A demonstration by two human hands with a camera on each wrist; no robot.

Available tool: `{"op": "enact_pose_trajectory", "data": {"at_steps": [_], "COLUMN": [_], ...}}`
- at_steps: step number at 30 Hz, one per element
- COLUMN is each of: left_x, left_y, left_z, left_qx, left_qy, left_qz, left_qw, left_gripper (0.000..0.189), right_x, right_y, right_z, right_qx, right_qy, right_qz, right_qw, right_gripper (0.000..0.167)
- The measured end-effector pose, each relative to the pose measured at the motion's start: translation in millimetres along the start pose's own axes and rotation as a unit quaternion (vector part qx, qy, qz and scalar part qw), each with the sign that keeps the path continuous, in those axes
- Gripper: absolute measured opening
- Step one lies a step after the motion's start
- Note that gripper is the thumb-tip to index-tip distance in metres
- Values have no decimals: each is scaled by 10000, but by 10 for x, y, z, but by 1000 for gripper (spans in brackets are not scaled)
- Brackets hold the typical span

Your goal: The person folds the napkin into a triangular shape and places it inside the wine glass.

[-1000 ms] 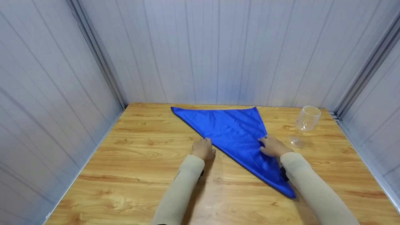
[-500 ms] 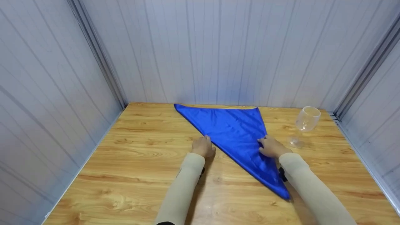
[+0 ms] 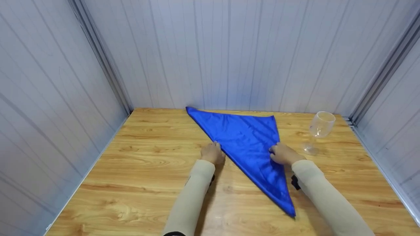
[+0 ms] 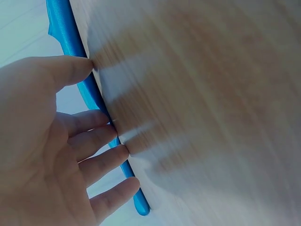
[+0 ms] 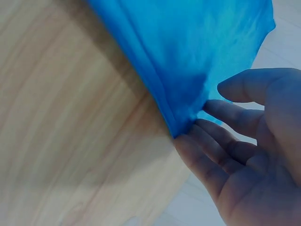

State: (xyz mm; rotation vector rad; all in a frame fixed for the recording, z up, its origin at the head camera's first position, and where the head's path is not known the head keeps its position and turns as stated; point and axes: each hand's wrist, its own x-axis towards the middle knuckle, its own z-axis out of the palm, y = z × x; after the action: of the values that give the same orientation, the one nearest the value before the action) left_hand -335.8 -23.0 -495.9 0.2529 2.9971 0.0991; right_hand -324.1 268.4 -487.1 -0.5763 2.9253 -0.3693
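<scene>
A shiny blue cloth [image 3: 244,141], folded to a triangle, lies on the wooden table, its long slanting edge toward the left. My left hand [image 3: 212,153] touches the middle of that edge; in the left wrist view its fingertips [image 4: 123,151] rest along the cloth's rim, thumb apart from the fingers. At the cloth's right edge is my right hand [image 3: 284,154]. In the right wrist view its loosely bent fingers [image 5: 207,141] touch the cloth, while the thumb stands off from them. Neither hand grips the cloth.
A clear stemmed wine glass [image 3: 322,124] stands at the back right, near my right hand. Pale panelled walls [image 3: 210,52] enclose the wooden table [image 3: 137,164] at the back and both sides.
The cloth has turned clockwise: its near tip has swung left and toward me, its far left tip right and back to the wall. Both hands stay nearly in place.
</scene>
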Motion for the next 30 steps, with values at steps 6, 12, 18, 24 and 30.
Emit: {"op": "enact_pose_trajectory", "data": {"at_steps": [6,12,18,24,30], "left_x": [12,-13,-161,-354,-429], "left_y": [-12,8,167,410,489], "left_z": [25,51,24,-31,-7], "left_qx": [52,-11,232,1003,1299], "left_qy": [6,-181,-160,-117,-122], "left_qz": [69,65,459,956,1178], "left_qw": [10000,9998,9985,9903,9844], "left_gripper": [54,60,61,61,50], "right_x": [14,21,22,28,32], "right_y": [-31,-30,-30,-26,-26], "right_z": [-4,45,56,53,73], "right_qx": [36,-92,-106,-142,-215], "right_qy": [90,295,267,252,408], "right_qz": [18,-85,33,73,5], "right_qw": [10000,9995,9996,9996,9989], "right_gripper": [24,22,21,19,19]}}
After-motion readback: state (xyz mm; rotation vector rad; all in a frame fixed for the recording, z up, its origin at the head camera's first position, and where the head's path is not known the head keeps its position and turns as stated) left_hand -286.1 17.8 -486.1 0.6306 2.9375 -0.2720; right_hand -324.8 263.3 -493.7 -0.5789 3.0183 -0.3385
